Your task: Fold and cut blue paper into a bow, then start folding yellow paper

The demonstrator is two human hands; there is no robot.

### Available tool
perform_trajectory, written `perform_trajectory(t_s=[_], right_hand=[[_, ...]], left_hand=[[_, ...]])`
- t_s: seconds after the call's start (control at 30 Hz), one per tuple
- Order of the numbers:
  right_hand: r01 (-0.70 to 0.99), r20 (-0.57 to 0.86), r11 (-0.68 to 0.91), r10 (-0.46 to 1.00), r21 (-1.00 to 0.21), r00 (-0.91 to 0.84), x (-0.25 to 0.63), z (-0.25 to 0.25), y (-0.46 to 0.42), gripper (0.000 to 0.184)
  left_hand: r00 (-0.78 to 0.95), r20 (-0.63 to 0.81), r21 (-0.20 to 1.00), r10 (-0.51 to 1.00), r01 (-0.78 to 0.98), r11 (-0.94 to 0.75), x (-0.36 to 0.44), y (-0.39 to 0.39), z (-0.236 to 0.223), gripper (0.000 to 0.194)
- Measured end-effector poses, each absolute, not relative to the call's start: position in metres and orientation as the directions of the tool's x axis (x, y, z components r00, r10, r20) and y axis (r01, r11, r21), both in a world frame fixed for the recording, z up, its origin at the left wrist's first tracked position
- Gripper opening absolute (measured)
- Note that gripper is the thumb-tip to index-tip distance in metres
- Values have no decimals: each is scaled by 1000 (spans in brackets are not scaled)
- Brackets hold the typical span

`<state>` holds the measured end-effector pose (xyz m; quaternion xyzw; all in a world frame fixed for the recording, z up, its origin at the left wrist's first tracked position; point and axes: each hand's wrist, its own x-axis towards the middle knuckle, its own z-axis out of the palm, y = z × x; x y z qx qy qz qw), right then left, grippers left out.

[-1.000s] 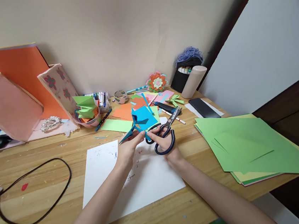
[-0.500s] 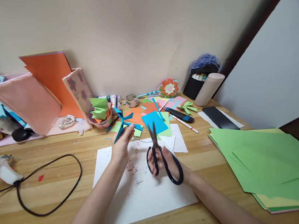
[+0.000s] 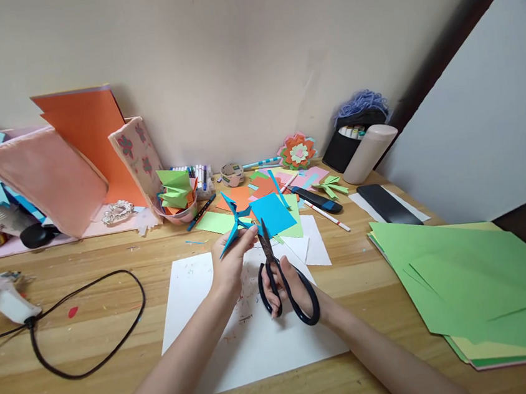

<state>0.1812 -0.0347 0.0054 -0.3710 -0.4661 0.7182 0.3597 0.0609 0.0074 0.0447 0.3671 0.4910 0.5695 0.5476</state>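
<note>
Pinched in my left hand [image 3: 231,264] is a blue folded paper shape [image 3: 234,225] with several pointed arms spreading out. My right hand [image 3: 295,284] grips black-handled scissors [image 3: 267,253], thumb in one loop and fingers in the other. The blades point away from me and meet the right-hand arm of the blue paper close to my left fingertips. Whether they have cut into it I cannot tell. Both hands are above a white sheet [image 3: 270,359] marked with coloured streaks. Just behind them lies a flat blue paper square [image 3: 273,215].
Paper scraps, a utility knife [image 3: 317,200] and a striped straw [image 3: 326,215] lie behind my hands. Green sheets [image 3: 479,287] are stacked at right, near a black phone [image 3: 388,204]. A white glue gun [image 3: 4,299] with a looped cord lies left. A scrap cup [image 3: 179,209] stands behind.
My left hand has moved right with the blue paper, toward the scissors. The scissor blades, spread apart before, are now nearer together and at the paper's arm.
</note>
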Motion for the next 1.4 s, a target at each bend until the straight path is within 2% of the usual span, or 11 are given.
perform_trajectory(t_s=[0.47,1.13,1.4], right_hand=[[-87,-208,-273,870,-958,-448,184,14,-38,68],[-8,-102,-112,936,-994,-338,180,-2,-44,60],[14,-97,-97,943,-995,-318,180,0,-46,59]], left_hand=[[-139,-130,968,982,-231,96,60,9,44,22],[-133,-201,933,970,-327,149,60,11,40,22],[-120,-197,924,973,-354,144,61,9,44,20]])
